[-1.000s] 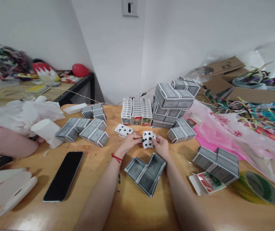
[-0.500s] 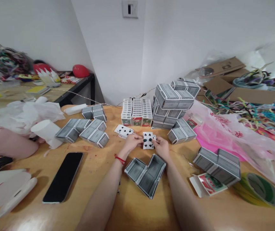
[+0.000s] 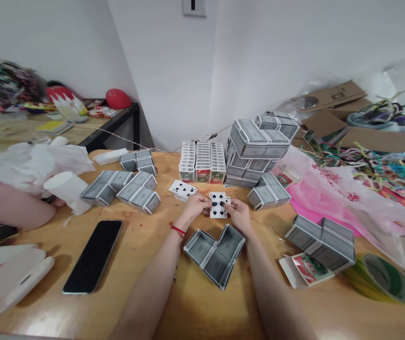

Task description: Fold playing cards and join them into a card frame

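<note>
Wood tabletop [image 3: 96,314], both forearms [image 3: 155,278] fwd, L hand [image 3: 196,207] & R hand [image 3: 240,214] w/ grip pinched on playing cards [image 3: 218,213] btwn.

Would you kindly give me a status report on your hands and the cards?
Left hand and right hand gripping playing cards, six of spades showing. Open box close by, this side of both hands. Loose cards just past left hand.

Two hands [image 3: 240,213] showed — one V-shaped tray [image 3: 218,259] at six o'clock, three L-shaped blocks [image 3: 139,191] near ten, one phone [image 3: 92,257] at eight.
</note>
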Available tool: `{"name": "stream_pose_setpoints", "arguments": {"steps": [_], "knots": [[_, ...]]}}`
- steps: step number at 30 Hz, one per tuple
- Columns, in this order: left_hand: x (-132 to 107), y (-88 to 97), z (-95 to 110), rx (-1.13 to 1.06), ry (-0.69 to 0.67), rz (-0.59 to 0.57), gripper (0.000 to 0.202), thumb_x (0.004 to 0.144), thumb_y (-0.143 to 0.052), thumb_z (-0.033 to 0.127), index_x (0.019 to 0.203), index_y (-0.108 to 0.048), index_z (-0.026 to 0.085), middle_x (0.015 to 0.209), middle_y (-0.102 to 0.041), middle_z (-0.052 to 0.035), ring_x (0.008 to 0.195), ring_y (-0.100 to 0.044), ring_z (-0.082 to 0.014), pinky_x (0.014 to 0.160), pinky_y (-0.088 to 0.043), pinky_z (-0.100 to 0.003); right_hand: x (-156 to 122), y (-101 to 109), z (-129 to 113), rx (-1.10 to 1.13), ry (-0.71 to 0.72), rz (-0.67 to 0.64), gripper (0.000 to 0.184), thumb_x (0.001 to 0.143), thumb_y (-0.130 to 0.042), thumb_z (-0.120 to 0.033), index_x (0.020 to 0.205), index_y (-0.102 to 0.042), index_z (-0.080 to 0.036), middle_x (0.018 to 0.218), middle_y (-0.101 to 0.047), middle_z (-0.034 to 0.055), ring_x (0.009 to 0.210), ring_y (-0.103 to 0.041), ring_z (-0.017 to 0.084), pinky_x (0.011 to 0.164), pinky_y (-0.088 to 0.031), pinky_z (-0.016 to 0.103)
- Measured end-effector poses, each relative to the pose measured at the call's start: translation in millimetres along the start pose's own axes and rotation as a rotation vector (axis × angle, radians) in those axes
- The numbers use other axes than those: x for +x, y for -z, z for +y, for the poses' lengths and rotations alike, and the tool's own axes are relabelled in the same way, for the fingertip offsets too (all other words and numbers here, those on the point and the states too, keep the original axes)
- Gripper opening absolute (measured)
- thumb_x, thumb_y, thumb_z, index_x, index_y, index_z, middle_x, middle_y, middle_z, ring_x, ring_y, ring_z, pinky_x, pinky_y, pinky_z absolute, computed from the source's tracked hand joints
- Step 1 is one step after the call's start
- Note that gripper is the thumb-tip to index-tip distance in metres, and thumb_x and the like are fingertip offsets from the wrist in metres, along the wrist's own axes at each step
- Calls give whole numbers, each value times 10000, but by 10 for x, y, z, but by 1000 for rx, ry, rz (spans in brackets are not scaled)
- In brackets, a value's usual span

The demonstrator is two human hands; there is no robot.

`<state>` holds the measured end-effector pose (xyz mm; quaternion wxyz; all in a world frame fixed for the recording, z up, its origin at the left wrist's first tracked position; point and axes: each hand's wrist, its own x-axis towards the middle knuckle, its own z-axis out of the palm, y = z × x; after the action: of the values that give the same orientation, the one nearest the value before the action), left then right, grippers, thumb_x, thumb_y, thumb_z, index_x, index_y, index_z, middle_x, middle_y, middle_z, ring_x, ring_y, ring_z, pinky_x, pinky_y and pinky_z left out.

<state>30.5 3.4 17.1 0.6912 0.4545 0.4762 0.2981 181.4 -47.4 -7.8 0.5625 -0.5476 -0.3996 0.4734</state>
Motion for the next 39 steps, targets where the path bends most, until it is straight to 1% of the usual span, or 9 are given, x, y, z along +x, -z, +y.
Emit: {"name": "stream_pose_setpoints", "arguments": {"steps": [4, 6, 9, 12, 17, 22, 28, 35, 39], "knots": [[15, -42, -45, 92, -40, 56, 200, 625, -661, 261, 567, -522, 130, 503, -555, 17, 451, -539, -110, 508, -460, -271, 21, -11, 19, 4, -18, -8, 335, 570, -670, -449, 736, -603, -166, 662, -669, 48, 561, -587, 171, 532, -455, 280], [27, -55, -78, 215, -155, 112, 178, 663, -613, 240, 567, -505, 137, 506, -526, 27, 465, -507, -93, 492, -417, -233, 39, -13, 26, 13, -26, -8, 337, 564, -675, -446, 736, -603, -165, 659, -669, 46, 553, -586, 168, 531, -458, 279], [35, -68, -123, 435, -415, 205, 164, 705, -547, 203, 573, -468, 149, 519, -467, 44, 493, -434, -74, 498, -340, -203, 59, -13, 29, 20, -32, -22, 336, 561, -680, -432, 738, -607, -156, 659, -669, 43, 542, -582, 159, 535, -461, 278], [20, -82, -157, 551, -547, 250, 159, 759, -481, 224, 616, -451, 160, 537, -427, 46, 512, -393, -84, 502, -293, -207, 68, -19, 30, 35, -42, -47, 338, 550, -684, -436, 721, -609, -155, 662, -670, 41, 548, -586, 160, 546, -470, 283], [-7, -108, -200, 671, -549, 282, 227, 833, -383, 290, 667, -482, 170, 568, -472, 8, 529, -417, -118, 515, -255, -237, 70, -29, 30, 64, -67, -69, 342, 520, -701, -440, 689, -607, -159, 649, -668, 34, 541, -583, 157, 553, -479, 288], [12, -129, -221, 736, -551, 319, 339, 852, -347, 344, 611, -506, 166, 527, -484, -16, 483, -399, -124, 509, -222, -257, 55, -27, 4, 136, -106, -110, 363, 518, -709, -426, 752, -620, -162, 684, -677, 38, 563, -597, 165, 572, -488, 301], [28, -123, -243, 671, -545, 341, 395, 843, -364, 396, 555, -500, 163, 499, -470, -12, 470, -379, -116, 512, -219, -256, 60, -48, -32, 139, -104, -101, 337, 508, -713, -422, 703, -617, -164, 620, -664, 16, 524, -585, 150, 542, -473, 280], [13, -103, -250, 560, -599, 292, 340, 871, -299, 378, 702, -505, 166, 626, -513, -21, 565, -437, -126, 551, -288, -243, 69, -53, -48, 184, -85, -96, 299, 529, -716, -385, 708, -617, -167, 595, -657, 5, 494, -571, 135, 517, -462, 264], [-9, -118, -204, 504, -624, 315, 298, 882, -271, 329, 724, -466, 167, 665, -500, -18, 606, -443, -123, 590, -329, -239, 65, -54, -48, 204, -99, -107, 303, 525, -722, -368, 725, -618, -165, 588, -655, 1, 491, -573, 133, 522, -465, 264]]}}
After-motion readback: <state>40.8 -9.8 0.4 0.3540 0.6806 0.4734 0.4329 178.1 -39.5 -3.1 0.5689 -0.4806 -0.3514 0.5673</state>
